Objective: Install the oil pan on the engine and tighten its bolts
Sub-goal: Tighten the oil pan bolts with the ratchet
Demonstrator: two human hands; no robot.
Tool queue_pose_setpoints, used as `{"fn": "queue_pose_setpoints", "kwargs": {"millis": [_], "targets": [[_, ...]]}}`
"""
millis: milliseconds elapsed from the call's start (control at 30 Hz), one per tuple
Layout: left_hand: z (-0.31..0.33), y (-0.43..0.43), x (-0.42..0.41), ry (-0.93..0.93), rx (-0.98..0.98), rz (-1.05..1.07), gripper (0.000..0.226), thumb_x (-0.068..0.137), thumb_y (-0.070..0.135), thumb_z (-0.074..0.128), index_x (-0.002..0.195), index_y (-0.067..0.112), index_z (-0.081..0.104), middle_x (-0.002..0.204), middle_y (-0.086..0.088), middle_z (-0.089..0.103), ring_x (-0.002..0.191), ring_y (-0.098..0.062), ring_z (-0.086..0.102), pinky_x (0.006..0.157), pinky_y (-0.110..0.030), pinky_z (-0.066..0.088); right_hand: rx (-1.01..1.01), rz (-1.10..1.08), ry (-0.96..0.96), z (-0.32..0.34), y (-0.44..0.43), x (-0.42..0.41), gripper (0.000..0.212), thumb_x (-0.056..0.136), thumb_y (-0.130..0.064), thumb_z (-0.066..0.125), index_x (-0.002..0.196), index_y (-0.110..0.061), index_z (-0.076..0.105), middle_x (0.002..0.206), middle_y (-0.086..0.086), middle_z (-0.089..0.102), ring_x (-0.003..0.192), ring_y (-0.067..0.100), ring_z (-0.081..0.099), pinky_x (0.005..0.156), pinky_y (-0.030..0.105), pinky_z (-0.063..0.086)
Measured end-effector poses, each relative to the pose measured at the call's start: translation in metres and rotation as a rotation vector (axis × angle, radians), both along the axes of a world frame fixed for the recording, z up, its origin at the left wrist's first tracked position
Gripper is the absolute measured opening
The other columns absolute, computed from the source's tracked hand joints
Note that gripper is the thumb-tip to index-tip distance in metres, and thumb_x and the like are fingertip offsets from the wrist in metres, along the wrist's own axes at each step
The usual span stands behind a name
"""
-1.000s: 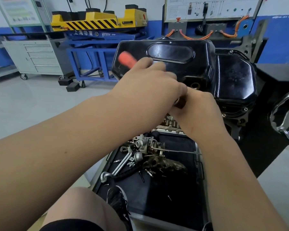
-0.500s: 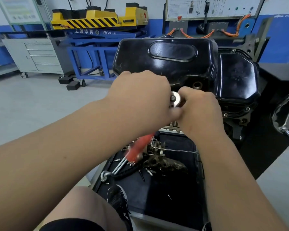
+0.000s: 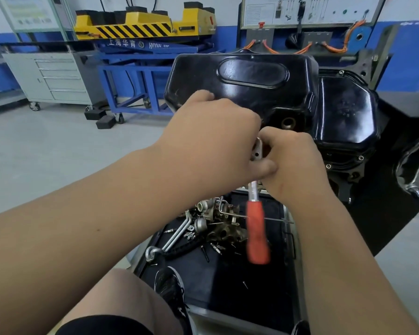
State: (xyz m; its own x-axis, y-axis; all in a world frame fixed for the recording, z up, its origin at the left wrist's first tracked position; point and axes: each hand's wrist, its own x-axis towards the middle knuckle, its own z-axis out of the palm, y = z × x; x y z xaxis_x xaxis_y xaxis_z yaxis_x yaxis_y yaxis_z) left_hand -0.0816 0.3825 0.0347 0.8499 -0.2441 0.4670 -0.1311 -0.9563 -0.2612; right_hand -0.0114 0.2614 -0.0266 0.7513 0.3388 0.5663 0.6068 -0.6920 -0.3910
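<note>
Far left: grey drawer cabinet on castors, against the wall. Beside it a blue stand carrying a yellow, black-striped platform.

Centre: black oil pan seated on the engine with its underside facing the camera. Its open drain hole is just above the hands.

Left hand: fingers curled, thumb pressed under the head of a ratchet, knuckles against the pan's lower edge. The ratchet's red handle hangs straight down, blurred. Its steel head shows between the two hands.

Right hand: fingers curled round the head end of the same ratchet. Whatever the tool bears on is hidden behind the fingers.

Below the hands: black tray. At its far end is a heap of metal parts, with bent steel tubes, a black ribbed hose, and small bolts and pins scattered loose. A dark shoe rests at the tray's near left corner.

Right: shallower section of the pan, with flange bolts seated along its lower rim. Far right, a chrome wheel, cut off by the edge.
</note>
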Motion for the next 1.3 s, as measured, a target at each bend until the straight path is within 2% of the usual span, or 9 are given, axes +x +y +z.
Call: {"fn": "queue_pose_setpoints", "kwargs": {"millis": [100, 167, 233, 333, 600, 733, 933, 1133, 1300], "targets": [[0.000, -0.001, 0.001, -0.036, -0.042, 0.008, 0.036, 0.083, 0.058, 0.053, 0.076, 0.023, 0.055, 0.060, 0.009, 0.045, 0.054, -0.008, 0.036, 0.069, -0.032, 0.027, 0.036, -0.055, -0.016, -0.003, 0.004, 0.001, 0.033, 0.069, -0.017, 0.056, 0.055, -0.033, 0.031, 0.055, -0.010, 0.039, 0.053, 0.018, 0.036, 0.046, 0.024, 0.020], [0.003, 0.001, 0.003, 0.010, -0.023, -0.085, 0.013, 0.086, 0.035, 0.058, 0.096, 0.028, 0.060, 0.079, 0.008, 0.057, 0.075, -0.014, 0.054, 0.093, -0.039, 0.030, 0.073, -0.101, -0.030, -0.003, 0.006, 0.003, 0.031, 0.071, -0.026, 0.056, 0.054, -0.031, 0.031, 0.054, -0.008, 0.040, 0.055, 0.023, 0.040, 0.046, 0.023, 0.022], [0.005, 0.002, 0.003, 0.007, 0.071, -0.115, 0.034, 0.085, 0.017, 0.058, 0.114, 0.034, 0.058, 0.101, 0.010, 0.060, 0.102, -0.018, 0.055, 0.112, -0.043, 0.008, 0.096, -0.090, -0.027, -0.004, 0.007, 0.004, 0.029, 0.073, -0.035, 0.056, 0.057, -0.030, 0.032, 0.055, -0.008, 0.045, 0.057, 0.022, 0.046, 0.047, 0.026, 0.031], [0.005, 0.006, 0.001, -0.038, 0.091, -0.097, 0.038, 0.088, 0.031, 0.058, 0.125, 0.031, 0.054, 0.112, 0.009, 0.059, 0.115, -0.021, 0.049, 0.115, -0.048, -0.001, 0.159, -0.061, 0.020, -0.002, 0.004, 0.005, 0.021, 0.070, -0.048, 0.047, 0.059, -0.033, 0.038, 0.059, -0.008, 0.051, 0.057, 0.017, 0.047, 0.052, 0.031, 0.038], [0.004, 0.002, 0.002, 0.006, 0.006, 0.034, 0.045, 0.084, 0.062, 0.044, 0.066, 0.021, 0.054, 0.056, 0.008, 0.047, 0.061, -0.013, 0.048, 0.109, -0.041, 0.022, 0.103, 0.023, 0.055, -0.001, 0.000, 0.003, 0.029, 0.070, -0.016, 0.056, 0.058, -0.036, 0.039, 0.056, -0.011, 0.045, 0.052, 0.008, 0.040, 0.048, 0.026, 0.028], [0.005, 0.005, 0.003, 0.020, 0.051, -0.094, 0.013, 0.088, 0.036, 0.055, 0.097, 0.029, 0.062, 0.088, 0.008, 0.062, 0.093, -0.019, 0.057, 0.108, -0.039, 0.020, 0.120, 0.110, 0.097, 0.000, -0.003, 0.002, 0.009, 0.072, -0.036, 0.056, 0.071, -0.038, 0.048, 0.066, -0.010, 0.056, 0.064, 0.018, 0.053, 0.060, 0.035, 0.047], [0.011, 0.014, 0.005, -0.072, 0.205, -0.191, 0.040, 0.087, 0.013, 0.057, 0.117, 0.038, 0.062, 0.115, 0.015, 0.062, 0.116, -0.019, 0.047, 0.111, -0.040, 0.012, 0.131, 0.078, -0.016, -0.001, 0.000, 0.003, 0.016, 0.083, -0.030, 0.064, 0.075, -0.037, 0.052, 0.067, -0.016, 0.050, 0.069, 0.018, 0.055, 0.065, 0.039, 0.051], [0.003, 0.009, 0.005, -0.030, 0.084, -0.097, 0.030, 0.088, 0.042, 0.054, 0.114, 0.028, 0.059, 0.104, 0.008, 0.064, 0.103, -0.021, 0.057, 0.109, -0.037, 0.017, 0.107, 0.035, -0.038, -0.001, 0.001, 0.000, 0.026, 0.080, -0.031, 0.059, 0.063, -0.037, 0.040, 0.063, -0.014, 0.043, 0.067, 0.018, 0.048, 0.057, 0.032, 0.039], [-0.005, 0.003, 0.006, -0.054, -0.043, 0.094, 0.051, 0.081, 0.069, 0.043, 0.061, 0.022, 0.043, 0.052, 0.009, 0.040, 0.050, -0.009, 0.031, 0.073, -0.033, 0.027, 0.081, 0.020, -0.027, -0.002, 0.005, -0.002, 0.019, 0.070, -0.028, 0.047, 0.057, -0.034, 0.035, 0.061, -0.014, 0.041, 0.057, 0.010, 0.037, 0.049, 0.025, 0.023]]}}
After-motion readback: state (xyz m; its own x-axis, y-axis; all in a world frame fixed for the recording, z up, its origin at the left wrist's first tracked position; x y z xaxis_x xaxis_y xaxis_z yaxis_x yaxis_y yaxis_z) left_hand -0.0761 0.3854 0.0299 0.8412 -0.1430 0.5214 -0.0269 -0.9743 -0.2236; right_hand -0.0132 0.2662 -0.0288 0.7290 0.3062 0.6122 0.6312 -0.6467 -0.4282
